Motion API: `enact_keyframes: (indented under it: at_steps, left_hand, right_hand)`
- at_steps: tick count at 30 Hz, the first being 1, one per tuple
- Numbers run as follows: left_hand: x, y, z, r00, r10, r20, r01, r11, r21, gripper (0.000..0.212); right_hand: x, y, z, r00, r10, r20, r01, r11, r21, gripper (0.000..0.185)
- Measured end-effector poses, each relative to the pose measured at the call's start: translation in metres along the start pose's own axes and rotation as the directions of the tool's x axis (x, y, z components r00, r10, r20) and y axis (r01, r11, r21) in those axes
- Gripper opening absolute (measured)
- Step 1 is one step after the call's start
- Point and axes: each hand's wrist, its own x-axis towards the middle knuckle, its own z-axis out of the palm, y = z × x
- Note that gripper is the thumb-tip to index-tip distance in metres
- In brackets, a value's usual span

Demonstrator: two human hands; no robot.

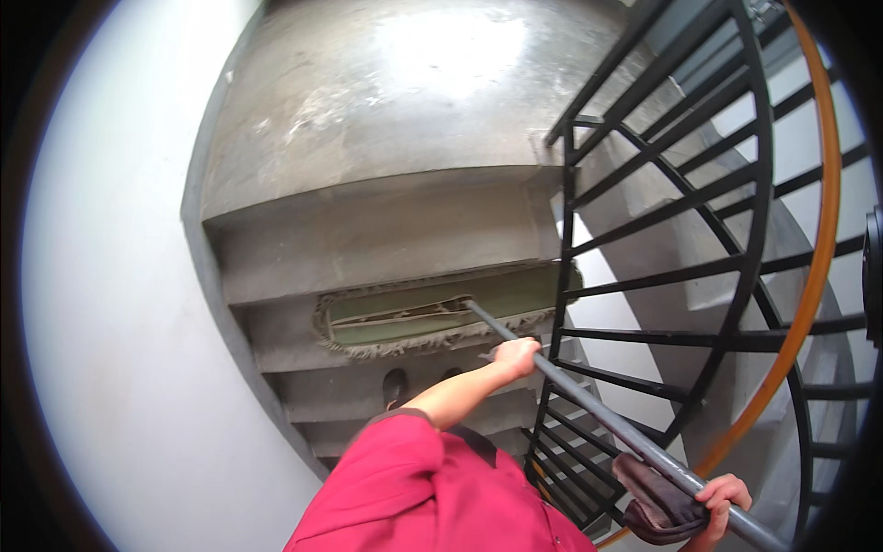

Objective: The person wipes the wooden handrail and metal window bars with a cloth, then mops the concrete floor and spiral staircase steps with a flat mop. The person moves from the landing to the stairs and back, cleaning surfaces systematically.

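Observation:
My left hand (517,357) is closed around the lower part of a grey mop pole (600,407). Further up the same pole, at the lower right, my right hand (724,498) grips it, with a dark brownish cloth (659,500) hanging beside the pole at that hand. The pole runs down to a wide flat dust mop (414,321) with a green fabric back and a dirty fringe. This mop head lies lengthwise across a stair step in front of my feet, its right end reaching the railing.
Concrete stairs (386,234) rise to a landing (414,124). A white wall (110,276) with a grey base band borders the left. On the right stands a black metal railing (752,186) with an orange-brown handrail (821,228). A dark shoe (395,386) shows on a lower step.

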Motion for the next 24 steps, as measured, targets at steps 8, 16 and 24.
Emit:
enact_keyframes:
  at_steps: [8, 16, 24]
  left_hand:
    - [-0.024, 0.017, -0.013, 0.986, 0.006, 0.169, -0.015, 0.999, 0.051, 0.016]
    - [-0.096, -0.066, -0.054, 0.979, -0.119, 0.165, 0.074, 0.965, 0.251, 0.015]
    - [-0.107, -0.090, -0.061, 0.973, -0.184, -0.141, 0.197, 0.977, 0.084, 0.015]
  right_hand:
    - [-0.036, 0.019, -0.028, 0.996, -0.035, -0.079, 0.039, 0.997, 0.060, 0.014]
    - [-0.075, 0.102, 0.006, 0.942, 0.204, -0.267, -0.123, 0.949, 0.290, 0.025]
    - [-0.016, 0.066, 0.043, 0.998, -0.007, -0.062, 0.020, 0.977, 0.213, 0.030]
